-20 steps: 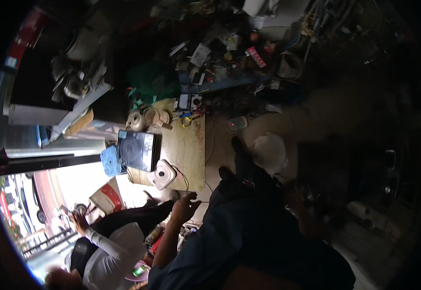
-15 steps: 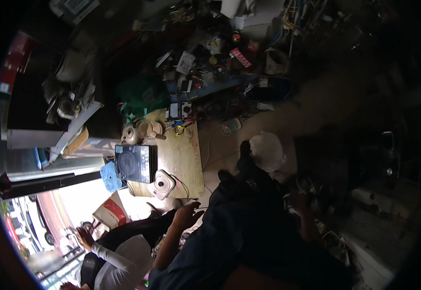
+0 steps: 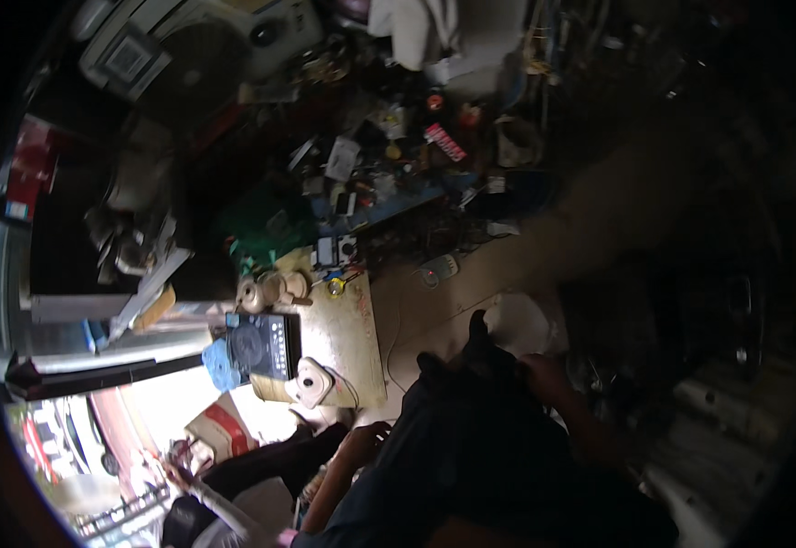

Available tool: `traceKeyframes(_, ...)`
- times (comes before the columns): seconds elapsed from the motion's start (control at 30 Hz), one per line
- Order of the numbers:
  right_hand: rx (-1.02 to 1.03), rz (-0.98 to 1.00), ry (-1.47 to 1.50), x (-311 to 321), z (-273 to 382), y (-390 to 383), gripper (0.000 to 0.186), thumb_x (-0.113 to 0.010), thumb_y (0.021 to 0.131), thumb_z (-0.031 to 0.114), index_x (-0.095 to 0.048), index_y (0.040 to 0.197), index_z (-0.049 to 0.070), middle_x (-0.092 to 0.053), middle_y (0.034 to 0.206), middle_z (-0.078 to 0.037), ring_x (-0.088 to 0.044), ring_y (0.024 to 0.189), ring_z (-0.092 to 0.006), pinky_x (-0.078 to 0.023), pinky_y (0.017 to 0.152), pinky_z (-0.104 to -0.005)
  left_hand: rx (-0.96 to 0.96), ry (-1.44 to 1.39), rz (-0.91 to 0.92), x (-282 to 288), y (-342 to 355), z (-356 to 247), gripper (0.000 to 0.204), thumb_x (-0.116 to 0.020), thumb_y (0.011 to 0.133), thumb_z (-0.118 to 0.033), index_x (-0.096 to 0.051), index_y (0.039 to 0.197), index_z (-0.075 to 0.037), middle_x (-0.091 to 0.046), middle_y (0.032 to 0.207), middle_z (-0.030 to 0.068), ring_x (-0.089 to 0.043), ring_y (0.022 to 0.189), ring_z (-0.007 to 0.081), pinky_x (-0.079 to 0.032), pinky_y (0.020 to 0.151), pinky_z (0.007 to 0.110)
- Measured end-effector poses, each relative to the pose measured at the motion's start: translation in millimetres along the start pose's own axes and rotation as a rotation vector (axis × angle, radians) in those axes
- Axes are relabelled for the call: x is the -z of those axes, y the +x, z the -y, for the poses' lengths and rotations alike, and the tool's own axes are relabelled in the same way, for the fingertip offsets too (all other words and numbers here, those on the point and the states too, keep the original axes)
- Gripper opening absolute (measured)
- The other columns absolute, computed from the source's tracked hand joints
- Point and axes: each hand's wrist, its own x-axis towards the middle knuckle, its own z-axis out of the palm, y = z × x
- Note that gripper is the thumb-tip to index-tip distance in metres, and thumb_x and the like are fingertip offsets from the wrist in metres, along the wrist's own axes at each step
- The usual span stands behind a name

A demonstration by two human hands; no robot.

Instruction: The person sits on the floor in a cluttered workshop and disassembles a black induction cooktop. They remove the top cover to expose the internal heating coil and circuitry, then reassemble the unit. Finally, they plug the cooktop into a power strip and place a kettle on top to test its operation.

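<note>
Beside my left thigh is my left hand (image 3: 363, 445), its fingers loosely bent and slightly apart, with nothing visible in it. Dark and partly in shadow, my right hand (image 3: 537, 376) lies by my right knee; its fingers are hard to make out. The wooden table (image 3: 334, 324) stands ahead and to the left of my left hand. On it are a black induction cooker (image 3: 250, 352) and a small white square appliance (image 3: 311, 381) with a dark knob, the latter nearest to that hand.
A blue stool (image 3: 222, 367) stands beside the table. Another person (image 3: 266, 507) sits at lower left, near a white-and-red bag (image 3: 225, 427). A cluttered blue workbench (image 3: 389, 208) is farther ahead. A power strip (image 3: 440, 268) with a cord lies on the floor, and a white round object (image 3: 518, 321) stands past my feet.
The view has tilted up, so the table and bench sit lower in it. My right hand has come forward to my knee. My left hand's fingers are more bent.
</note>
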Motion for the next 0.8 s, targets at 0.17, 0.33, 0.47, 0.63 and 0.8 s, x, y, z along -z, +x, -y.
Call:
traceKeyframes(0.17, -0.226, 0.259, -0.421, 74.5, 81.6, 19.0, 0.025, -0.058, 0.1, 0.016, -0.068, 0.119, 0.004, -0.071, 0.113, -0.017, -0.069, 0.103, -0.0319, -0.053, 0.089, -0.0451, 0.062, -0.117, -0.088, -35.2, -10.6, -16.6, 0.031, -0.063, 0.098, -0.019, -0.067, 0.127, -0.011, -0.077, 0.107, 0.0138, -0.075, 0.095, 0.0298, -0.058, 0.083, 0.041)
traceKeyframes(0.33, 0.327, 0.221, -0.214, 78.9, 44.2, 21.0, 0.023, -0.066, 0.097, 0.021, -0.072, 0.113, 0.005, -0.073, 0.11, -0.014, -0.071, 0.099, -0.0311, -0.056, 0.087, -0.0442, 0.059, -0.335, -0.048, -42.6, -26.8, -22.1, 0.039, -0.067, 0.096, -0.015, -0.064, 0.134, -0.01, -0.075, 0.116, 0.0146, -0.074, 0.103, 0.0241, -0.057, 0.091, 0.037)
traceKeyframes(0.47, 0.285, 0.448, -0.075, 69.6, 40.5, 32.8, 0.021, -0.069, 0.095, 0.02, -0.075, 0.109, 0.005, -0.075, 0.103, -0.015, -0.073, 0.095, -0.0311, -0.057, 0.087, -0.0429, 0.147, -0.384, 0.033, -29.7, -34.1, -22.7, 0.043, -0.068, 0.094, -0.015, -0.063, 0.137, -0.008, -0.074, 0.12, 0.0141, -0.072, 0.106, 0.0228, -0.056, 0.092, 0.037)
traceKeyframes(0.63, 0.084, 0.67, -0.038, 75.5, 77.5, 43.6, 0.031, -0.062, 0.099, 0.024, -0.068, 0.126, 0.009, -0.072, 0.113, -0.017, -0.072, 0.094, -0.0298, -0.057, 0.086, -0.0457, -0.02, -0.228, 0.149, 29.0, -15.2, -10.9, 0.052, -0.072, 0.088, -0.017, -0.061, 0.138, -0.007, -0.073, 0.122, 0.0122, -0.072, 0.105, 0.0223, -0.057, 0.092, 0.036)
traceKeyframes(0.8, 0.079, 0.624, -0.102, 63.0, 108.8, 53.6, 0.048, -0.067, 0.092, 0.022, -0.061, 0.137, 0.007, -0.069, 0.121, -0.02, -0.068, 0.108, -0.0334, -0.055, 0.092, -0.0472, 0.016, -0.035, 0.211, 82.4, 11.9, -18.0, 0.046, -0.072, 0.087, -0.02, -0.066, 0.13, -0.004, -0.074, 0.118, 0.0152, -0.073, 0.104, 0.0289, -0.058, 0.089, 0.039)
